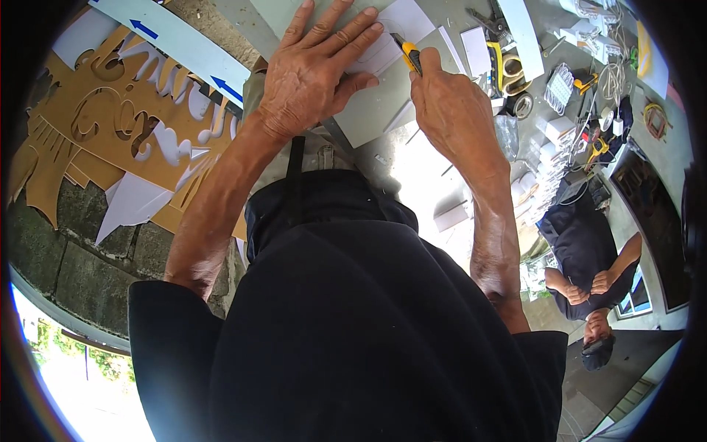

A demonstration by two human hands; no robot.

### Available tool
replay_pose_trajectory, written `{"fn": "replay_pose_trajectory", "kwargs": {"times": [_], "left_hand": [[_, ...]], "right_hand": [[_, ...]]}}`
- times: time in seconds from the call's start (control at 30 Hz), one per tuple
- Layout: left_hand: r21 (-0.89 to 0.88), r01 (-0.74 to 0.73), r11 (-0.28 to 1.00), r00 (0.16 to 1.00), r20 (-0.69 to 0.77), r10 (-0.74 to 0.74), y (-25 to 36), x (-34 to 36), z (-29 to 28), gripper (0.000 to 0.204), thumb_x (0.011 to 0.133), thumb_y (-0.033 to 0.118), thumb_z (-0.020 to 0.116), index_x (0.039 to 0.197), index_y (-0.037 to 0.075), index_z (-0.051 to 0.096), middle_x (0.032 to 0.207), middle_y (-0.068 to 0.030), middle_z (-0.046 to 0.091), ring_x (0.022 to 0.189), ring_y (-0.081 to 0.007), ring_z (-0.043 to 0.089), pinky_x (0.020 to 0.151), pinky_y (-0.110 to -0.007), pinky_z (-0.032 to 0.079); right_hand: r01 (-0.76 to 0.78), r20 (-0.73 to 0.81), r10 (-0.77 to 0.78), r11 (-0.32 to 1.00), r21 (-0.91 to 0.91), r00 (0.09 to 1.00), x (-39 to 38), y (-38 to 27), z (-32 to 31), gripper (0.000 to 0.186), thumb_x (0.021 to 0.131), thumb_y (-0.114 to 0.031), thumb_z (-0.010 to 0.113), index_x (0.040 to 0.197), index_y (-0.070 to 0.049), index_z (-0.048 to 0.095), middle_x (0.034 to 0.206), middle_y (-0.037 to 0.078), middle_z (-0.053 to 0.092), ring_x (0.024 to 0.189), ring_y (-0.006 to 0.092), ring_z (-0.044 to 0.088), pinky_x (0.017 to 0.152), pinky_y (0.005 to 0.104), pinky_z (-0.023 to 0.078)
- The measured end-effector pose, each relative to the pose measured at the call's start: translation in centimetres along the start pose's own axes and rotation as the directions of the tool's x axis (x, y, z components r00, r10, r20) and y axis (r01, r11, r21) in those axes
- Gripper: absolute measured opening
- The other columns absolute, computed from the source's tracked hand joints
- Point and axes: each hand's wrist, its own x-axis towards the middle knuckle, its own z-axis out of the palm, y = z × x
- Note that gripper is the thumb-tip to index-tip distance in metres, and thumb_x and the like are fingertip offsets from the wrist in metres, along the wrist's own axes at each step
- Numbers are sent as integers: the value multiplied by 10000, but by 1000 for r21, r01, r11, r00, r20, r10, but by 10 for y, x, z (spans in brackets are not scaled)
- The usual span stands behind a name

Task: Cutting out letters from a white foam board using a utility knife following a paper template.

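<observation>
On the white sheet [398, 29], left fingers [346, 33] lie spread; right fingers [431, 66] hide the gripped yellow knife [407, 53].

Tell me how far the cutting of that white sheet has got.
Done: loose white offcuts lie on the table. In hand: the left hand presses the white sheet flat while the right hand draws the yellow utility knife across it. Left: the sheet under the blade looks uncut further along.

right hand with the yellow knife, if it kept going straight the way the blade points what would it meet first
Likely the left hand: the knife in the right hand points at its fingertips pressed on the white sheet, though depth is unclear.
</observation>
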Motion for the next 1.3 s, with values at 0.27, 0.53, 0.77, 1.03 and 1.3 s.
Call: {"fn": "replay_pose_trajectory", "kwargs": {"times": [0.27, 0.53, 0.77, 1.03, 1.3], "left_hand": [[15, 29, 999, 999, 19, -29, 4, 1, -1, 698, 801, 416, 794, 1447, 220, 617, 1546, 33, 544, 1513, -228, 388, 1257, -569, 234], [-91, 50, 995, 983, 179, -33, 3, 4, -14, 746, 816, 286, 837, 1467, 50, 561, 1576, -99, 504, 1560, -329, 287, 1257, -633, 173], [-3, 51, 999, 999, 18, -51, 6, 1, 2, 673, 823, 378, 797, 1455, 243, 609, 1561, 59, 527, 1524, -225, 369, 1259, -613, 184], [16, 102, 995, 994, -31, -101, 15, -5, 7, 694, 799, 396, 820, 1439, 215, 624, 1565, 38, 524, 1526, -265, 365, 1247, -627, 199], [-105, 115, 988, 992, -43, -120, 11, -10, 2, 780, 725, 427, 867, 1406, 122, 638, 1568, -17, 520, 1528, -284, 359, 1253, -567, 247]], "right_hand": [[-110, 61, 104, 989, 95, 993, 0, -14, -1, 200, 1092, -248, 457, 1081, -50, 429, 693, 256, 669, 667, 456, 700, 639, 552, 548], [-165, 24, 164, 970, 176, 986, -2, -22, 8, 216, 1087, -233, 454, 1050, -22, 420, 697, 279, 668, 712, 484, 700, 667, 562, 549], [-221, 31, 220, 944, 246, 975, -4, -33, 9, 215, 1080, -220, 461, 1044, -12, 418, 710, 308, 662, 724, 507, 696, 661, 574, 555], [-256, 106, 235, 926, 279, 966, 1, -30, 2, 248, 1054, -192, 480, 1104, 48, 450, 786, 335, 679, 786, 519, 705, 715, 574, 567], [-12, 67, 15, 999, -39, 998, 3, -4, -28, 203, 1023, -212, 563, 1019, -9, 560, 714, 233, 691, 732, 433, 721, 697, 531, 558]]}}
